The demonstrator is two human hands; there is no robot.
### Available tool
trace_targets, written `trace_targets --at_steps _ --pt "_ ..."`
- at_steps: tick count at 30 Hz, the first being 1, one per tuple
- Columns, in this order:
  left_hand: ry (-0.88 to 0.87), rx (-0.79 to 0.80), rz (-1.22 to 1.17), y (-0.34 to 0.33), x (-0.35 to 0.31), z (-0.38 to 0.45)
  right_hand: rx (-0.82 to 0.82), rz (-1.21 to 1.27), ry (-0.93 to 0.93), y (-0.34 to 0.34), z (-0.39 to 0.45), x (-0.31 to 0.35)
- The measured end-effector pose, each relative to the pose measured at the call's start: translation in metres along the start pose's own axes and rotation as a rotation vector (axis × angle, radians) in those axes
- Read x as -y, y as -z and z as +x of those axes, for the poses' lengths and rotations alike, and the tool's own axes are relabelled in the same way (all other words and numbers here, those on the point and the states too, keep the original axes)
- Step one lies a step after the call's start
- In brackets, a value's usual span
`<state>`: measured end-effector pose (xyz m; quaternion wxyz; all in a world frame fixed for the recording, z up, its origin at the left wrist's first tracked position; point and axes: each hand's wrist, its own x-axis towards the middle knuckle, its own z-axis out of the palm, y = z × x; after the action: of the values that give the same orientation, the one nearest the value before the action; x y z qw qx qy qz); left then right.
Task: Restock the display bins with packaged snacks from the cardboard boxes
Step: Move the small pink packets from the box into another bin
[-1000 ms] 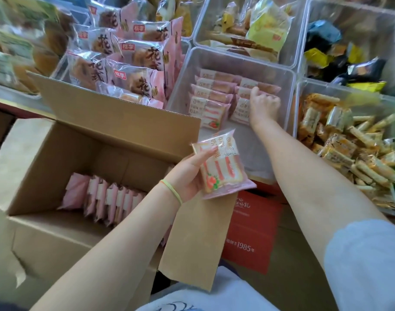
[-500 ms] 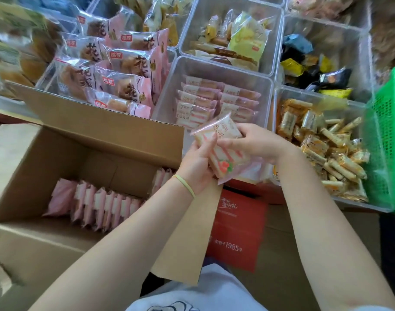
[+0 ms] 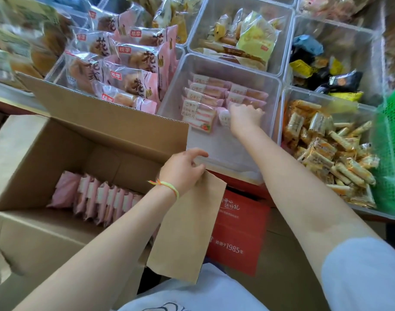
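Observation:
An open cardboard box (image 3: 57, 153) at the lower left holds a row of pink snack packets (image 3: 97, 200) standing on edge. In the clear display bin (image 3: 225, 151) ahead, the same pink packets (image 3: 203, 95) lie in two rows at the back. My right hand (image 3: 246, 118) reaches into this bin and grips one pink packet (image 3: 223, 117), setting it against the right-hand row. My left hand (image 3: 183, 169) hovers at the bin's front rim, over the box's right flap (image 3: 187, 232). Its fingers are loosely curled and it holds nothing.
Bins surround the target: pink cake bags (image 3: 129, 70) to the left, yellow packs (image 3: 255, 39) behind, orange-wrapped bars (image 3: 326, 149) to the right, dark packets (image 3: 326, 70) beyond. A green basket (image 3: 392, 153) stands at the right edge. A red carton (image 3: 239, 230) sits under the bin.
My left hand passed the pink packet to my right hand. The right hand carried it forward into the bin, and the left hand dropped back toward the box, empty.

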<state>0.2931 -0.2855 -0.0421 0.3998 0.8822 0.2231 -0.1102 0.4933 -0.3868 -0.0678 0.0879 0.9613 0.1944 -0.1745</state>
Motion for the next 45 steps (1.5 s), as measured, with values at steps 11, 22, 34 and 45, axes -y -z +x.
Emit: trace_targets --at_steps 11,22,34,45 --pt "0.028 0.039 0.027 0.01 -0.002 -0.001 -0.195 0.054 0.007 -0.036 0.011 -0.006" --pt "-0.069 0.103 -0.093 0.015 0.008 -0.013 -0.148 0.655 0.086 0.045 -0.131 0.017" --pt "0.185 -0.039 0.065 0.053 0.174 -0.071 0.403 0.583 0.174 -0.032 -0.215 0.174" --pt "0.134 -0.091 0.387 0.112 0.265 -0.087 0.178 0.553 -0.296 -0.124 -0.17 0.26"
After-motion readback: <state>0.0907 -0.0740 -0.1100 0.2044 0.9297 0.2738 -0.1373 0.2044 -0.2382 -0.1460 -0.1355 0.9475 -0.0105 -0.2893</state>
